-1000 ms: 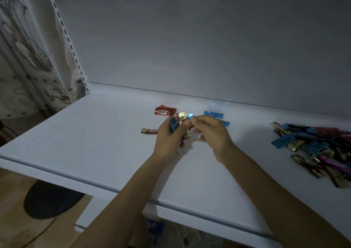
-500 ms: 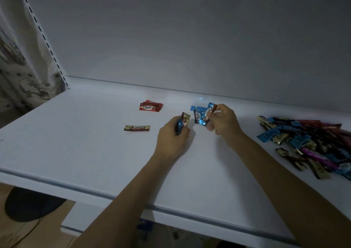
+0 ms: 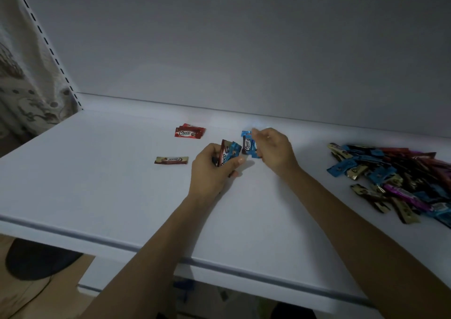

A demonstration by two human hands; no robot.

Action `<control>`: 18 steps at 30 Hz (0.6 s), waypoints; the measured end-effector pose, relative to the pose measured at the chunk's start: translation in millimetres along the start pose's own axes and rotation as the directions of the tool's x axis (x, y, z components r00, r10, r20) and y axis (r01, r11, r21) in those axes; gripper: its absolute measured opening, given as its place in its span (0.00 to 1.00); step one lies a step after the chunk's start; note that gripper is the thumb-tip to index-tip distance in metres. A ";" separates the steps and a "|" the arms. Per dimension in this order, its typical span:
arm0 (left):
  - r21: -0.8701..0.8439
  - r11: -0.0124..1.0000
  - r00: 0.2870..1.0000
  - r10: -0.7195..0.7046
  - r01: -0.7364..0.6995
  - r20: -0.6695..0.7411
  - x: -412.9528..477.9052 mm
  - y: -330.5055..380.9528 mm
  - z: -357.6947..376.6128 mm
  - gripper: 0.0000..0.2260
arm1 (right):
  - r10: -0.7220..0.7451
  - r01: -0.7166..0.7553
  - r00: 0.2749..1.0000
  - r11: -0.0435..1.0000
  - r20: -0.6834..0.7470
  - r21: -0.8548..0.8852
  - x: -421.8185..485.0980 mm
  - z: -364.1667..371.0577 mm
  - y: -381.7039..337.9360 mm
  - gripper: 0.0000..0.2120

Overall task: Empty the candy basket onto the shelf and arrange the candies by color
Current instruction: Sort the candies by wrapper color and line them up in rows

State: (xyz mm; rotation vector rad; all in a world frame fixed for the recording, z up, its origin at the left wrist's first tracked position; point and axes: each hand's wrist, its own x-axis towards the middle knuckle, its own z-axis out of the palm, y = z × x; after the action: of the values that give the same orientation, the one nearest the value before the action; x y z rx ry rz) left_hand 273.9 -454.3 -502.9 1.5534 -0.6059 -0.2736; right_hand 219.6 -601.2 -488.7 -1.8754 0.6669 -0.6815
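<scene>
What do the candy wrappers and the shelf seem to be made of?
Candy wrappers: probably thin plastic or foil film, glossy; they crinkle and catch glints. Shelf: smooth, matte white board, perhaps painted metal or laminate; the look does not settle which.

White shelf. Red candies, white lettering. Beige-and-brown candy. Left hand holds blue and dark-red wrappers; right hand a blue candy with brown patch. Pile: blue, gold, black, red, purple. Curtain pale, grey floral print.
</scene>
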 end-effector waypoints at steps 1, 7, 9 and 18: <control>-0.003 1.000 1.000 0.011 -0.011 -0.004 -0.1 -0.7 -1.0 0.09 | 0.023 -0.029 0.994 0.998 0.111 0.056 -11.2 2.1 -7.4 0.12; 0.166 0.982 0.993 0.076 -0.090 0.089 -6.5 4.3 -7.4 0.09 | 0.118 -0.189 0.945 0.958 0.304 0.216 -45.8 6.2 -23.0 0.09; 0.078 0.992 0.983 0.090 -0.103 0.160 -15.8 9.4 -14.1 0.08 | 0.132 -0.221 0.939 0.939 0.318 0.263 -53.0 6.7 -25.7 0.09; 0.087 0.991 0.994 0.099 -0.102 0.038 -29.7 5.1 -98.5 0.06 | 0.086 -0.242 0.881 0.927 0.466 0.287 -64.3 46.6 -44.0 0.05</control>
State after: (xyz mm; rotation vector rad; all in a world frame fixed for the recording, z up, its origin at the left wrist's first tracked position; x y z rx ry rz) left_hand 299.8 -354.9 -494.8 1.6006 -0.7286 -0.1991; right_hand 214.7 -511.6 -474.8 -1.5517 0.3748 -0.2144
